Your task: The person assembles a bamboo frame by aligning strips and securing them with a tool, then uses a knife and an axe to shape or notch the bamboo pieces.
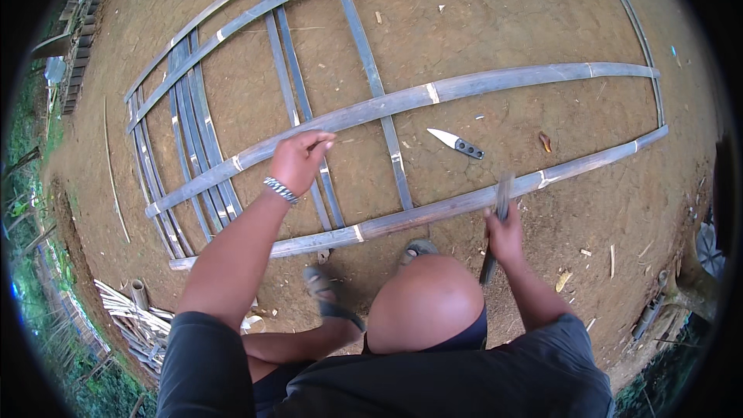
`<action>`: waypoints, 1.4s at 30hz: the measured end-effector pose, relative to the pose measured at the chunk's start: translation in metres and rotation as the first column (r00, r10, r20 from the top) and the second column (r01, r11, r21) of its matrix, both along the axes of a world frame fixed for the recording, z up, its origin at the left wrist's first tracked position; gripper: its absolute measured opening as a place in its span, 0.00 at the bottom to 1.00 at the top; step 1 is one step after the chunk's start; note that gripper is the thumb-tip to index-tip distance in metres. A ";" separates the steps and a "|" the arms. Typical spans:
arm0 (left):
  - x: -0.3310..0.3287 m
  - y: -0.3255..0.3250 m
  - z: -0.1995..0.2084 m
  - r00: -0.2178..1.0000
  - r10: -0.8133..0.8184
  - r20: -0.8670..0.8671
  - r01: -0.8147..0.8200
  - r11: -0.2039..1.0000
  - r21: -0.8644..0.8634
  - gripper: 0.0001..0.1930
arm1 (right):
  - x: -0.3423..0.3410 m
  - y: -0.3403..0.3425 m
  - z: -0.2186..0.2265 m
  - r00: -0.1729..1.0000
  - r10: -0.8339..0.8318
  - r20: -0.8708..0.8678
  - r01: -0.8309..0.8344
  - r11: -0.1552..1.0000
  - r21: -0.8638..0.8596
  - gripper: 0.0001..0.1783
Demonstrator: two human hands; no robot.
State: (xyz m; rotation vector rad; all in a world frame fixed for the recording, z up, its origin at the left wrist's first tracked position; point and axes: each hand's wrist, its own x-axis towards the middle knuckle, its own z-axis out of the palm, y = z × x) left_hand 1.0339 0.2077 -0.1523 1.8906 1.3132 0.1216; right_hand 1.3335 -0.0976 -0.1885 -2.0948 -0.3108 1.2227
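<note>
My left hand [298,161], with a patterned band at the wrist, hovers over or beside a long split-bamboo slat [325,122]. Its thumb and fingers are pinched together; what they hold, if anything, is too small to make out. My right hand [505,236] is wrapped round a long dark stick-like piece [487,267], blurred at its upper end, near the closest bamboo slat [433,210]. Narrower bamboo strips [358,35] cross the long slats in a frame on the ground. A knife [467,149] with a pale blade and dark handle lies between the two near slats.
Bare brown soil [480,23] surrounds the frame. A small reddish-brown object [545,142] lies right of the knife. Several strips [190,108] sit close together at the left. Cut sticks [139,321] are piled at the lower left. My bent knee [426,302] is close to the near slat.
</note>
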 end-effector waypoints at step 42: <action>0.092 0.034 -0.203 0.972 -0.148 0.182 0.075 0.930 0.359 0.04 | 0.069 0.283 -0.119 0.687 0.557 0.466 -0.379 0.822 -0.425 0.47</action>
